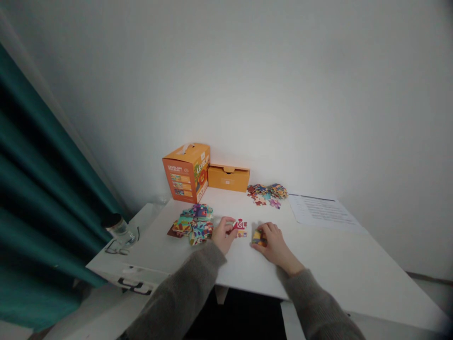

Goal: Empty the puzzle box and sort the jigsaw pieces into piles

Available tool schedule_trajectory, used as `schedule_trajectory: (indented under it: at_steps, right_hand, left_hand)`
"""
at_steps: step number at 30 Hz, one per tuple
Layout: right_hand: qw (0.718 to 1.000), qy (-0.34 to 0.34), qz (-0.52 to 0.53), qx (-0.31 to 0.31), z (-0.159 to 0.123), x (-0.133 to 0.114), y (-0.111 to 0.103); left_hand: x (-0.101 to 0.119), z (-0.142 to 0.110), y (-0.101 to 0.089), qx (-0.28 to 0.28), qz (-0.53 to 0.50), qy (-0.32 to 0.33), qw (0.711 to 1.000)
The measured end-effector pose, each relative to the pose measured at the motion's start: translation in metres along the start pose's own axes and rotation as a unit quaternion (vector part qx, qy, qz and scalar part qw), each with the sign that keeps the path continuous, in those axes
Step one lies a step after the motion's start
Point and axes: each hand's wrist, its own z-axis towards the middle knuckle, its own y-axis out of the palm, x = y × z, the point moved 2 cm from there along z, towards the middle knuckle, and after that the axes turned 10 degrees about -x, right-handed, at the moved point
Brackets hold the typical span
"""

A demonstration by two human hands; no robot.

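Note:
Near the middle of the white table, my left hand [224, 234] pinches a puzzle piece [241, 227] with a red barn on it between thumb and fingers. A small gap to the right, my right hand [274, 242] has its thumb and fingers closed round a yellow and dark puzzle piece [259, 237], partly covered by the fingers. Left of my left hand lies a heap of large colourful puzzle pieces [194, 224]. A second pile of smaller puzzle pieces [268, 193] is farther back, beyond my right hand.
An orange puzzle box [184, 174] and a flat yellow-orange box [228, 178] stand against the wall. Printed paper [320, 211] lies at the back right. On the left are a dark-lidded glass jar [119, 229], glasses [116, 249] and a teal curtain [31, 198].

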Motion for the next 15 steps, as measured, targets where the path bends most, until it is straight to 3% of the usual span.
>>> schedule_trajectory:
  at_steps: [4, 15]
  right_hand:
    - [1.0, 0.006, 0.01, 0.011, -0.002, 0.012, 0.001]
    - [0.999, 0.01, -0.03, 0.03, -0.002, 0.014, 0.004]
  left_hand:
    - [0.001, -0.002, 0.0, -0.016, 0.033, 0.0, 0.999]
    - [0.021, 0.001, 0.002, -0.015, -0.136, -0.003, 0.991]
